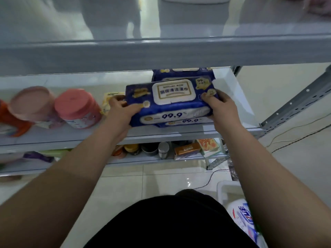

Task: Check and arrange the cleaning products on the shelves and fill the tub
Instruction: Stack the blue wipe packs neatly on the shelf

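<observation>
A blue wet-wipe pack [170, 102] with a white lid and "99.9%" print is gripped at both ends: my left hand [121, 111] holds its left end, my right hand [222, 108] its right end. It sits on top of a second identical pack [186, 122] on the middle shelf [161, 133]. A third blue pack [180, 73] lies behind them. The white tub [225, 190] stands on the floor at the lower right, with a white bottle [241, 217] in it.
Two pink-lidded jars [77, 108] [32, 104] and an orange bottle [10, 120] stand at the left of the middle shelf, a yellow pack [109, 101] beside my left hand. The lower shelf [161, 159] carries tins, jars and boxes. Cables trail across the tiled floor at right.
</observation>
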`<action>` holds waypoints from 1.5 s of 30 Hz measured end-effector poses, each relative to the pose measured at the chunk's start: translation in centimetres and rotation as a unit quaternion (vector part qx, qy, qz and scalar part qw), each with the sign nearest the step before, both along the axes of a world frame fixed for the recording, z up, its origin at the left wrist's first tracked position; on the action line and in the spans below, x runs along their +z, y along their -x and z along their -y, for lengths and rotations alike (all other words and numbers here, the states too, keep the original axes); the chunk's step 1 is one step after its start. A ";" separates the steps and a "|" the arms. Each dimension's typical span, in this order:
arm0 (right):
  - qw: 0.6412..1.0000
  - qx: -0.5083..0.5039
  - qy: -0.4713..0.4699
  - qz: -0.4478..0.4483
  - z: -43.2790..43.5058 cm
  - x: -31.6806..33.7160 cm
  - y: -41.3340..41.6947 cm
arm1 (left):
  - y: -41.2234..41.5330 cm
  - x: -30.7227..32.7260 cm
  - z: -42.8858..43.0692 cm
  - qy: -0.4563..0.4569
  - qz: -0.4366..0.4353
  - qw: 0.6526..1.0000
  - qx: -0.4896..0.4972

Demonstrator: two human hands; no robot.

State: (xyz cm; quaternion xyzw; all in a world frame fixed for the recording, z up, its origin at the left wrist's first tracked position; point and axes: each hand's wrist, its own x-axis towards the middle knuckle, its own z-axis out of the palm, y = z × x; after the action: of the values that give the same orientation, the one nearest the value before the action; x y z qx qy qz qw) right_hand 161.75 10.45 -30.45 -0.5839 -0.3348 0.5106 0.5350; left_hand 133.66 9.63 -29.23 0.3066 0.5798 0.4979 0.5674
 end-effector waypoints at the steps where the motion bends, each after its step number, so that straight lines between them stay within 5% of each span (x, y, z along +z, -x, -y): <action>1: 1.000 0.006 0.005 -0.008 0.9 0.1 0.6 | 0.8 -0.2 0.8 0.016 0.023 1.000 0.002; 8: 0.994 0.066 0.073 -0.053 6.3 1.5 6.2 | 8.2 -1.0 6.5 0.099 0.104 0.989 -0.043; 14: 0.959 0.182 0.025 -0.215 9.9 0.0 12.7 | 12.5 -1.6 12.7 0.208 0.231 0.950 -0.023; 18: 0.968 0.094 0.016 -0.232 11.5 0.1 17.8 | 13.7 -0.6 15.0 0.279 0.216 0.932 -0.085; 21: 0.973 0.008 0.034 -0.228 12.3 0.3 19.8 | 15.4 -0.2 15.2 0.230 -0.007 0.969 -0.094; 23: 0.977 -0.018 0.050 -0.204 13.0 0.3 20.8 | 16.6 -0.2 15.7 0.054 -0.254 0.962 -0.084; 27: 0.986 -0.029 0.069 -0.151 14.5 1.0 24.0 | 15.2 0.0 17.4 -0.108 -0.518 0.813 -0.244; 29: 0.990 -0.016 0.055 -0.132 15.5 1.4 25.8 | 13.7 -1.3 18.1 -0.135 -0.570 0.778 -0.226; 31: 0.992 0.040 0.029 -0.117 16.3 1.6 26.6 | 14.4 -2.1 18.1 -0.153 -0.514 0.828 -0.163; 36: 0.979 0.193 0.059 0.035 16.1 2.3 25.4 | 18.7 -1.4 18.7 -0.059 -0.149 0.979 -0.126; 40: 0.938 0.302 0.171 -0.012 17.0 2.6 26.5 | 17.5 -0.9 20.7 -0.006 0.141 0.987 -0.073; 45: 0.940 0.299 0.161 -0.039 16.9 3.4 27.4 | 17.3 -0.3 20.8 0.021 0.218 0.975 -0.044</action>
State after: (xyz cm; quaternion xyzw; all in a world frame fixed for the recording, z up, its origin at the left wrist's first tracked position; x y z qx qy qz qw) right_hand 134.37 -6.41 -27.05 -0.5148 -0.3863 0.7166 0.2688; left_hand 116.37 -11.15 -29.52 0.2041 0.4387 0.5149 0.7077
